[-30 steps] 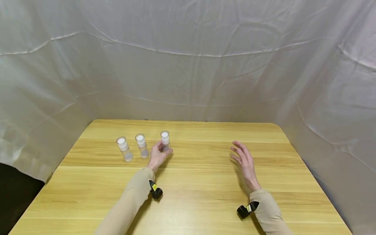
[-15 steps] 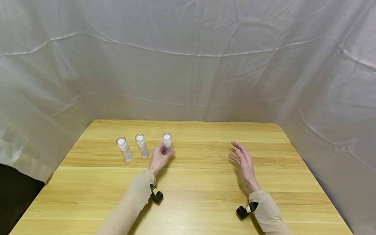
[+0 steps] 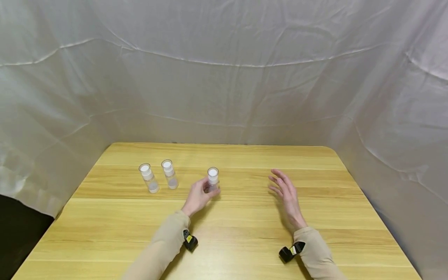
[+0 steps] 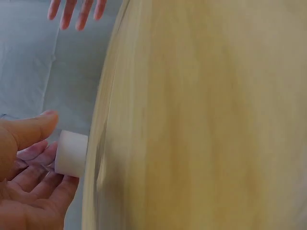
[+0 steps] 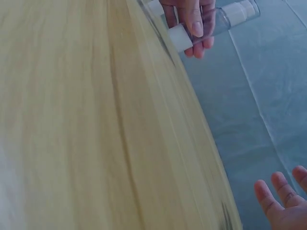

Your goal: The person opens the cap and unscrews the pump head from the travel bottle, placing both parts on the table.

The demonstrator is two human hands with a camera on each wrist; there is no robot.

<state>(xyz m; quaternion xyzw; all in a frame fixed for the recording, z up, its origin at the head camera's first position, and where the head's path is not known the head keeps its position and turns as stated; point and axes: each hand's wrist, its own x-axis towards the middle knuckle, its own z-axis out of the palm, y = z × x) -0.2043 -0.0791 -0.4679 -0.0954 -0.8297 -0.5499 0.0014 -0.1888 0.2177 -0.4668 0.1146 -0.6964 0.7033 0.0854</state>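
My left hand grips a small clear cylindrical bottle around its lower body, thumb on the near side and fingers behind. The bottle is upright, with a white top under a clear cap. Its thick white base shows past the fingertips in the left wrist view, close to the tabletop. From the right wrist view, the same bottle pokes out on both sides of the left hand. My right hand hovers over the right half of the table, fingers spread and loosely bent, holding nothing.
Two matching bottles, one at the far left and another beside it, stand upright left of my left hand. The wooden table has a rounded far corner. Grey sheeting hangs behind and along both sides.
My left hand has carried its bottle to the right and a little nearer, away from the other two. My right hand has drifted slightly left.
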